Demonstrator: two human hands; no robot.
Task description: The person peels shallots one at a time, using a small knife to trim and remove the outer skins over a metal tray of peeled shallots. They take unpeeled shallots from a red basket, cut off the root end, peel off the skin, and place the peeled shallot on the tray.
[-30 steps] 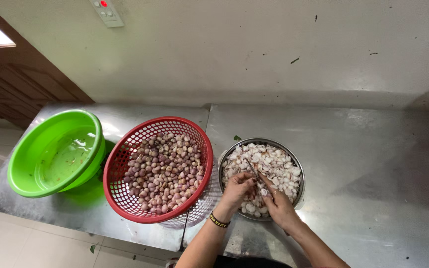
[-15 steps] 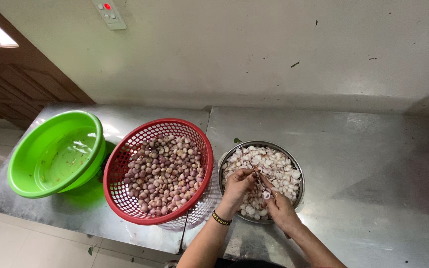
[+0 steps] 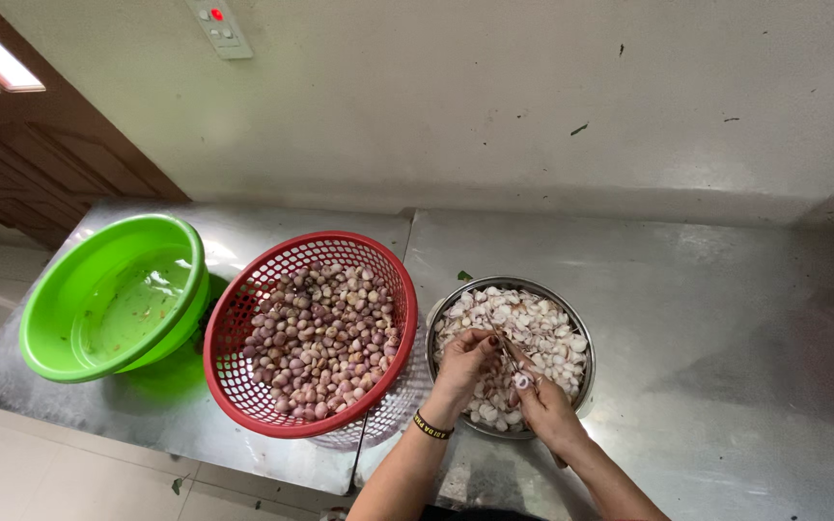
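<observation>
Resting under both hands (image 3: 504,381): metal bowl (image 3: 571,318)

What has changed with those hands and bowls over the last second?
Hardly anything. Both hands, left hand and right hand, stay together over the metal bowl, working one small piece with only slight finger shifts. The red basket and green basin have not moved.

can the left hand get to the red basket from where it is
Probably yes: the left hand is over the metal bowl, right beside the red basket, whose top is open, with nothing between them.
</observation>
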